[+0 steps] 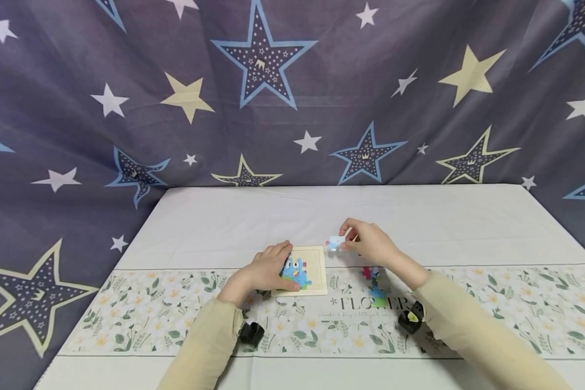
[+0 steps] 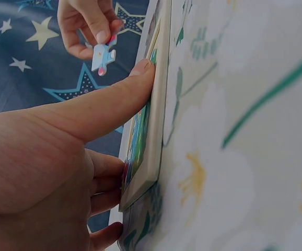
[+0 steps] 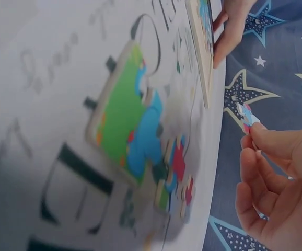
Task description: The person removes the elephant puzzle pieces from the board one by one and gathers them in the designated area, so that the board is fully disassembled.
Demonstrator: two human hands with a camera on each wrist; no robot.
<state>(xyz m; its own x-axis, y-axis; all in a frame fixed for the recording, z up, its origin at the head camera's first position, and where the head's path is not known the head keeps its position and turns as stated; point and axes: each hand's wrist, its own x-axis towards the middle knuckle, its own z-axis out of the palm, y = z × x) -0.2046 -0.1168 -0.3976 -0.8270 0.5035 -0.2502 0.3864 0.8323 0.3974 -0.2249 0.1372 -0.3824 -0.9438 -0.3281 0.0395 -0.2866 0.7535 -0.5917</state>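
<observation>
In the head view my left hand [image 1: 269, 266] rests over the left part of a shallow wooden puzzle board [image 1: 313, 292], its straight thumb pressing near the lower edge. In the left wrist view the other fingers touch the board's rim. Joined blue cartoon pieces [image 1: 298, 269] fill part of the board, some covered by the hand. Just past the board's upper right corner, my right hand [image 1: 370, 241] pinches a light-blue puzzle piece [image 1: 336, 242] between thumb and fingers, raised above the cloth. The left wrist view shows pink tabs on that piece [image 2: 103, 56].
Loose puzzle pieces, one green and blue [image 3: 119, 115] and smaller red and blue ones [image 3: 178, 162], lie on the cloth below my right forearm. A floral band with lettering [image 1: 370, 303] crosses the white tablecloth [image 1: 419, 216]. A star-patterned curtain [image 1: 292, 119] hangs behind.
</observation>
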